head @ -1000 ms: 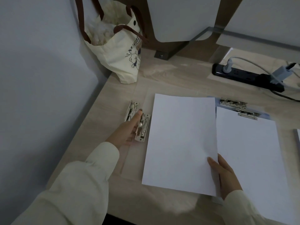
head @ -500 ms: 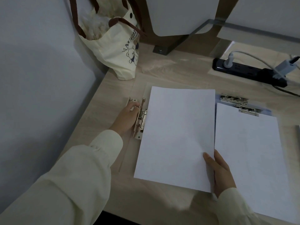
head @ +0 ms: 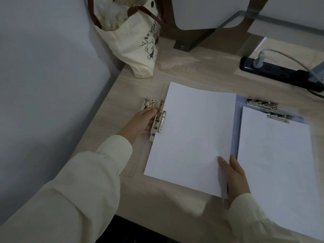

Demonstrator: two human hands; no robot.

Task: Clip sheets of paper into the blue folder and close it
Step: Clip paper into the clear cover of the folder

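Observation:
A white sheet of paper (head: pixel 191 137) lies on a clear open folder cover, its left edge against a raised metal clip (head: pixel 158 120). My left hand (head: pixel 140 122) grips that clip lever from the left. My right hand (head: pixel 233 174) pinches the sheet's lower right corner. To the right lies the blue folder (head: pixel 238 106), with another white sheet (head: pixel 277 163) held under its top metal clip (head: pixel 270 106). A second small metal clip (head: pixel 148 102) sits just beyond my left hand.
A cream tote bag (head: pixel 133 37) stands at the back left by the wall. A black power strip (head: pixel 280 72) with cables lies at the back right. The wooden desk's (head: pixel 184 71) front edge runs below the sheets.
The sheet has slid left toward the clip, its edge now reaching it. My left hand has closed around the clip lever and tipped it up.

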